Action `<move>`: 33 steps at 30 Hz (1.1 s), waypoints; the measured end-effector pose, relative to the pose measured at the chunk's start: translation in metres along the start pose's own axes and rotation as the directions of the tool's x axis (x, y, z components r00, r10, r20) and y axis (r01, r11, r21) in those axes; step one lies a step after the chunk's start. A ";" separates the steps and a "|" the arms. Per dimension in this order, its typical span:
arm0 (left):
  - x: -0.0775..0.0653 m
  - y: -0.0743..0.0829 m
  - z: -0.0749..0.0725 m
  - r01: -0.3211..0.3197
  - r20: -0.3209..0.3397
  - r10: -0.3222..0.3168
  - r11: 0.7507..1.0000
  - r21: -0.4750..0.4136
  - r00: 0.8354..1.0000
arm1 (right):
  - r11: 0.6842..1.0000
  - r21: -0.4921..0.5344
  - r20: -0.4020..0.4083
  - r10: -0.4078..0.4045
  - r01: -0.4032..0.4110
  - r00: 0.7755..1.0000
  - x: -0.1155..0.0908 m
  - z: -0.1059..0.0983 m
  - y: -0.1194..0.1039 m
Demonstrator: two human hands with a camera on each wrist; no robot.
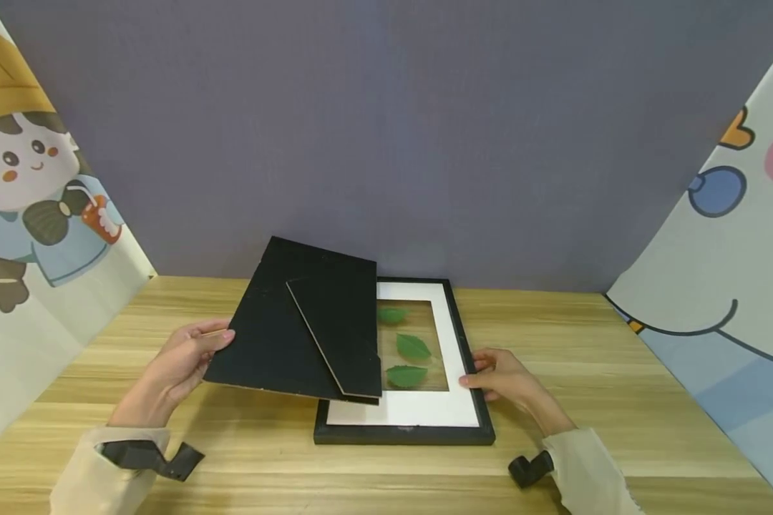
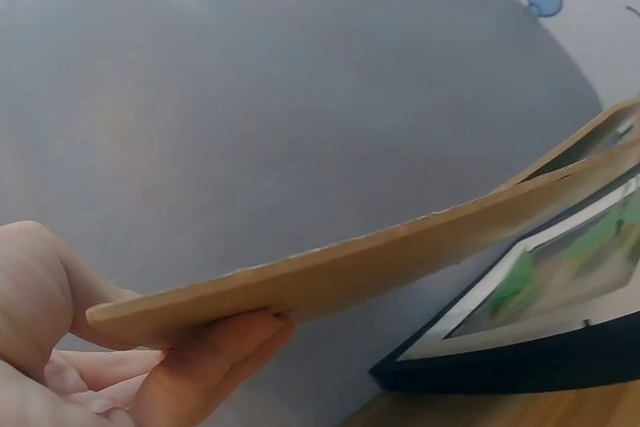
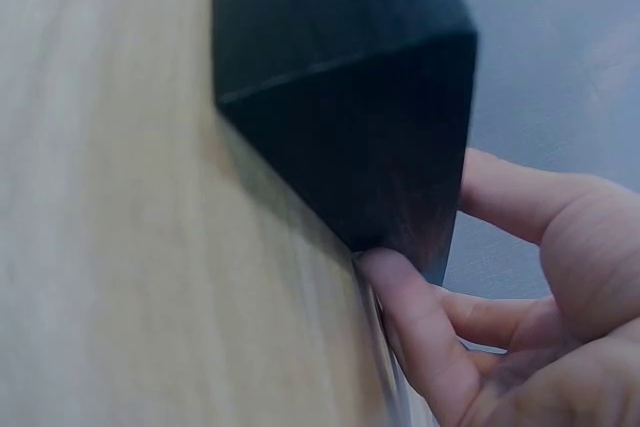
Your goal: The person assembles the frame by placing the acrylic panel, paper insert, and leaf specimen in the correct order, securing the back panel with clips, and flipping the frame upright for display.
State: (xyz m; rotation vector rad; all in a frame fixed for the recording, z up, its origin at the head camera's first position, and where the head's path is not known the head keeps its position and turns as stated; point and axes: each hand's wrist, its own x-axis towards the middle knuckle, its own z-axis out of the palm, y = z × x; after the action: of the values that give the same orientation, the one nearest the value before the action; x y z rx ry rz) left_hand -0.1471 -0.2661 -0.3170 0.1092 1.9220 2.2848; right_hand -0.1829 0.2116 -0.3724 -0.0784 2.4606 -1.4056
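"Left?"

"Left hand (image 1: 182, 359) pinches the backing board (image 1: 277, 329) by its left edge, left of centre."

"Right?"

"Right hand (image 1: 505, 378) pinches the lower-centre picture frame (image 1: 406, 435) by its right edge; tabletop (image 1: 631, 400) extends rightward. The frame's long axis runs near to far."

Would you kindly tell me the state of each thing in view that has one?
Board: raised, tilted
Stand: swung slightly out from the board
Frame: on the table, partly hidden
Leaves: green, three showing, one partly hidden
Left hand: gripping the board's edge
Right hand: holding the frame's side
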 end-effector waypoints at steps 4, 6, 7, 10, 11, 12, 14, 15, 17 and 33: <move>0.002 -0.002 0.016 0.047 -0.061 -0.044 0.997 0.059 0.997 | 1.000 0.004 0.009 -0.006 0.006 1.000 -0.001 0.000 0.000; 0.003 -0.003 0.024 0.065 -0.070 -0.059 0.994 0.086 0.996 | 1.000 0.002 0.011 -0.007 0.007 1.000 -0.001 -0.001 0.000; 0.004 -0.003 0.027 0.069 -0.070 -0.062 0.993 0.096 0.996 | 1.000 0.003 0.011 -0.007 0.007 1.000 -0.001 -0.001 0.000; 0.005 -0.004 0.038 0.074 -0.050 -0.070 0.993 0.091 0.996 | 1.000 0.006 0.011 -0.006 0.006 1.000 -0.002 -0.001 -0.001; 0.006 -0.005 0.041 0.071 -0.036 -0.068 0.994 0.084 0.997 | 1.000 0.001 0.014 -0.010 0.010 1.000 -0.002 -0.001 -0.002; 0.006 -0.005 0.044 0.070 -0.022 -0.069 0.995 0.074 0.997 | 1.000 -0.003 0.018 -0.014 0.014 1.000 -0.002 -0.001 -0.002; 0.006 -0.006 0.050 0.076 0.003 -0.076 0.996 0.046 0.997 | 1.000 -0.005 0.017 -0.015 0.015 1.000 -0.002 -0.001 -0.002; 0.006 -0.006 0.052 0.080 0.015 -0.080 0.996 0.037 0.997 | 1.000 -0.007 0.017 -0.015 0.015 1.000 -0.002 -0.001 -0.002; 0.006 -0.006 0.057 0.086 0.022 -0.087 0.995 0.048 0.996 | 1.000 -0.011 0.019 -0.016 0.016 1.000 -0.002 -0.001 -0.001; 0.021 -0.022 0.096 0.115 0.029 -0.115 0.993 0.017 0.993 | 1.000 -0.001 0.021 -0.023 0.023 1.000 -0.002 0.000 -0.001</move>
State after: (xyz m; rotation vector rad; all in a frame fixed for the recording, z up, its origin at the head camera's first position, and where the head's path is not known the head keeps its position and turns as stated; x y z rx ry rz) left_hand -0.1512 -0.1654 -0.3227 0.0328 1.8804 2.1828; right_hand -0.1815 0.2114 -0.3709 -0.1217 2.4515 -1.4052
